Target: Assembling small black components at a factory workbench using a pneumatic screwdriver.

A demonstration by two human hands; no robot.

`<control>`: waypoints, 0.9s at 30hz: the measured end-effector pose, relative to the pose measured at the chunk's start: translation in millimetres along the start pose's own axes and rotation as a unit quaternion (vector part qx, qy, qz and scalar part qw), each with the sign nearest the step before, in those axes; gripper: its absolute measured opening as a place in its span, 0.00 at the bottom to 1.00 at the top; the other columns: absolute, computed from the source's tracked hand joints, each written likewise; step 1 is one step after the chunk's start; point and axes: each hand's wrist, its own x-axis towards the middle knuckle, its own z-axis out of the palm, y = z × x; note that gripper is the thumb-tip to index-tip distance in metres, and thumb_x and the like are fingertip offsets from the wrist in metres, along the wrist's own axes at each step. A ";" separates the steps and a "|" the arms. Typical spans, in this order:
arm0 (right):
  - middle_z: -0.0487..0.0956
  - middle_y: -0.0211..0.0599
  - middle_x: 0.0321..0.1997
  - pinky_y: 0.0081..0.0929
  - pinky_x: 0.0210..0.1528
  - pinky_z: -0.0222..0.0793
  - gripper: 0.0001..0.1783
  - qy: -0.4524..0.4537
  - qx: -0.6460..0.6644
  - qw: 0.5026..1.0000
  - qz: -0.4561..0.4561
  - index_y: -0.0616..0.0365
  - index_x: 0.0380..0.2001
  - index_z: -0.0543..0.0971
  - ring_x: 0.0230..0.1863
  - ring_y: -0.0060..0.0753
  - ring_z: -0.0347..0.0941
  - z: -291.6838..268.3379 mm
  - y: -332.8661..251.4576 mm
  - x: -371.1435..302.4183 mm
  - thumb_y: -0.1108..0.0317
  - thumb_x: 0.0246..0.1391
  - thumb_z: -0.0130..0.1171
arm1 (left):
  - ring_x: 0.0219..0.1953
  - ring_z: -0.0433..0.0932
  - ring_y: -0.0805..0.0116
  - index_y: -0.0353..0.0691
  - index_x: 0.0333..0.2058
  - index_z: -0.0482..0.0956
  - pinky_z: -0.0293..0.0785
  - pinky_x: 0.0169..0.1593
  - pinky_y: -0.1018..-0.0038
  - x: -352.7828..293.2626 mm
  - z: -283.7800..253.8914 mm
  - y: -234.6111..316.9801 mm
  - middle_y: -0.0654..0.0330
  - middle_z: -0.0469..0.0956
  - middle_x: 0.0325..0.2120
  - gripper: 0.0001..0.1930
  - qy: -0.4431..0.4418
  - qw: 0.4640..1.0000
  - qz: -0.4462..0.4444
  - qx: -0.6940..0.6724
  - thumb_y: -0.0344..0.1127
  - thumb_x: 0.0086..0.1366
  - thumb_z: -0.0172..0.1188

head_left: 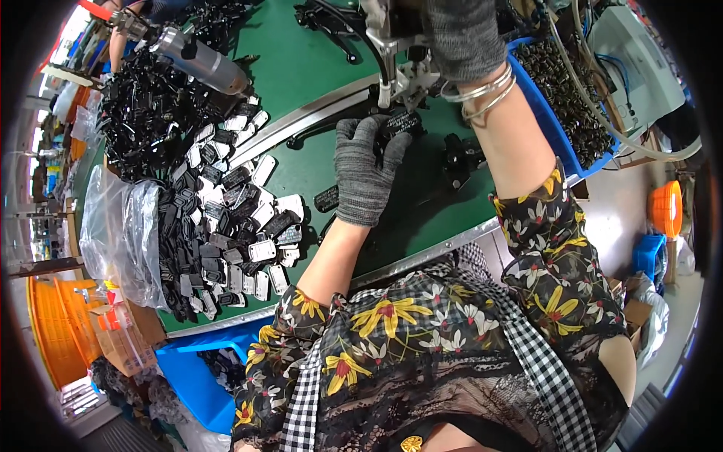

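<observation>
Grey-gloved left hand [363, 172] grips a black part [403, 123] under the machine [387, 60], its long axis nearly left-to-right; the right hand's [468, 44] grip I cannot tell. Green table [429, 200]; orange tub [666, 209] beyond, at right.

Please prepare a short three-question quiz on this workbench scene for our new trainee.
1. Where is the gloved right hand?
a) Up at the metal machine
b) Inside the clear plastic bag
c) On the pile of black and white pieces

2. True or false: the blue bin full of small parts is to the right of the right forearm.

3. What is the left hand holding between thumb and fingers?

Key:
1: a
2: True
3: A small dark part
</observation>
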 end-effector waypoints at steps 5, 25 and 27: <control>0.80 0.34 0.43 0.25 0.40 0.74 0.16 -0.004 0.019 1.000 -0.025 0.56 0.54 0.75 0.40 0.28 0.77 5.4 -8.2 21.7 0.68 0.64 0.53 | 0.34 0.73 0.52 0.36 0.43 0.77 0.73 0.38 0.62 -4.4 -1.3 2.2 0.48 0.71 0.34 0.19 -0.004 1.000 -0.013 -0.002 0.37 0.55 0.68; 0.80 0.32 0.40 0.24 0.38 0.73 0.15 0.023 0.103 0.976 0.189 0.57 0.51 0.76 0.38 0.26 0.76 39.7 -37.9 2.5 0.66 0.62 0.56 | 0.37 0.73 0.51 0.36 0.44 0.76 0.72 0.41 0.62 -5.3 -2.2 -14.6 0.49 0.72 0.36 0.24 -0.061 0.997 -0.043 -0.031 0.37 0.49 0.73; 0.80 0.31 0.40 0.24 0.37 0.73 0.15 0.028 0.109 0.971 0.211 0.57 0.50 0.76 0.38 0.25 0.76 39.6 -40.0 1.2 0.66 0.62 0.57 | 0.37 0.73 0.51 0.36 0.44 0.76 0.72 0.41 0.62 -4.4 -1.9 -14.8 0.49 0.72 0.36 0.24 -0.071 0.995 -0.053 -0.034 0.37 0.49 0.73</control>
